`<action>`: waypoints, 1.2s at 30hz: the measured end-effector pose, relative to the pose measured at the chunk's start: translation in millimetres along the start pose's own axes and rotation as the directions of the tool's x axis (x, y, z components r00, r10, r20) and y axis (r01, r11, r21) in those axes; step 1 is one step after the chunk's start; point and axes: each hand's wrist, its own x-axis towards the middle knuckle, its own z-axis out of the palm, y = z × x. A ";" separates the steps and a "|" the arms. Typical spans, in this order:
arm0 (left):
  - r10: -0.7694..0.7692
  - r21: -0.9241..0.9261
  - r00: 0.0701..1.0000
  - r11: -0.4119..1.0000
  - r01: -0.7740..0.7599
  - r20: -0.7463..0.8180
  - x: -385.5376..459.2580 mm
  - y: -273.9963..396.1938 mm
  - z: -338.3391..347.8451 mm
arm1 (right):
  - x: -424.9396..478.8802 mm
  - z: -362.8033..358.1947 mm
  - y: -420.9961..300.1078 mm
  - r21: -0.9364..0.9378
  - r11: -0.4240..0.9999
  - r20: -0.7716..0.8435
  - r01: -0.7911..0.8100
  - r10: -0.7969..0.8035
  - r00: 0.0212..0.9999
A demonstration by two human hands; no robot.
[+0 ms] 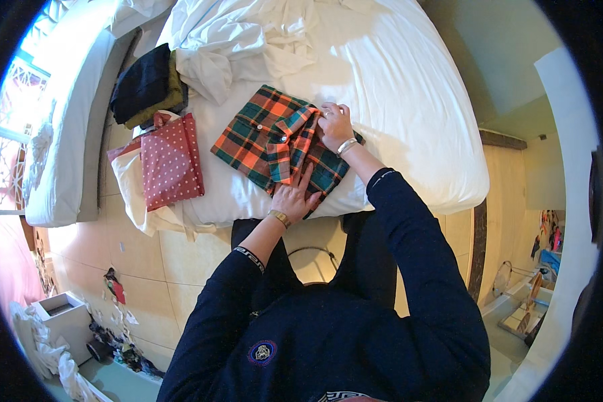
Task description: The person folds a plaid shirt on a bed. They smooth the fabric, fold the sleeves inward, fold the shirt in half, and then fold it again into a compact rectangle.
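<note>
A folded plaid shirt [251,135] in orange, green and black lies at a slant on the white-sheeted bed [407,95]. Its collar and buttoned front face up, and two pale buttons show. My left hand [294,198] rests on the shirt's near edge, below the collar, with its fingers spread. At the collar's far right side, my right hand [335,124] has bent fingers around the fabric edge; the fingertips are partly hidden. A gold-coloured watch or bracelet circles my left wrist, and silver-coloured bangles circle the right.
Left of the shirt lies a folded red polka-dot cloth [173,161] over cream fabric [130,183]. Behind it are stacked dark folded clothes [140,83]. A crumpled white sheet [231,40] covers the far side. Another mattress [75,125] stands left, across a tiled floor gap [135,221].
</note>
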 end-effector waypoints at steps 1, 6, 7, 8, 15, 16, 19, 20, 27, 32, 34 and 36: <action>0.008 0.025 1.000 1.000 -0.007 -0.015 -0.7 0.1 0.9 | -0.9 1.6 2.0 0.020 1.000 -0.016 -0.024 0.024 1.000; 0.006 -0.038 1.000 0.999 -0.007 -0.024 -1.5 -0.6 4.8 | -10.9 12.6 4.7 0.080 0.970 -0.122 -0.228 0.237 0.964; 0.010 -0.015 0.999 1.000 -0.011 -0.034 -1.7 -0.7 4.3 | -12.0 15.3 3.3 0.100 0.961 -0.124 -0.258 0.269 0.955; -0.010 -0.051 1.000 0.999 0.009 -0.015 -1.9 -1.0 4.4 | -13.8 18.2 1.0 0.120 0.950 -0.126 -0.288 0.302 0.945; 0.007 -0.101 0.999 0.995 -0.011 -0.035 -1.4 -6.0 10.1 | -10.8 33.3 7.0 0.229 0.862 0.022 -0.453 0.460 0.888; 0.009 -0.112 0.999 0.994 -0.014 -0.041 -1.9 -7.5 8.9 | -6.7 32.9 3.4 0.219 0.849 0.027 -0.481 0.488 0.873; 0.065 -0.009 0.991 0.998 -0.066 -0.118 -2.7 -7.3 6.8 | 0.3 38.6 0.4 0.187 0.820 0.036 -0.541 0.545 0.838; 0.049 -0.060 0.993 0.997 -0.056 -0.105 -1.5 -7.3 6.2 | 5.3 41.4 3.4 0.180 0.819 0.037 -0.544 0.547 0.836; -0.039 -0.024 0.999 0.999 0.039 0.021 -6.2 -5.1 0.7 | -5.2 15.8 -17.6 0.028 0.888 0.140 -0.458 0.451 0.882; 0.010 0.025 0.999 1.000 -0.009 -0.047 -4.9 0.4 3.9 | -68.6 10.0 -34.9 -0.077 0.941 0.159 -0.328 0.336 0.928; 0.063 -0.003 0.990 0.998 -0.064 -0.128 -5.0 -2.7 1.7 | -65.9 -1.3 -41.4 -0.075 0.938 0.149 -0.337 0.345 0.927; -0.047 -0.132 0.998 0.990 0.053 0.052 -8.8 -1.5 -3.7 | -68.8 -11.8 -56.9 -0.024 0.954 0.093 -0.298 0.299 0.950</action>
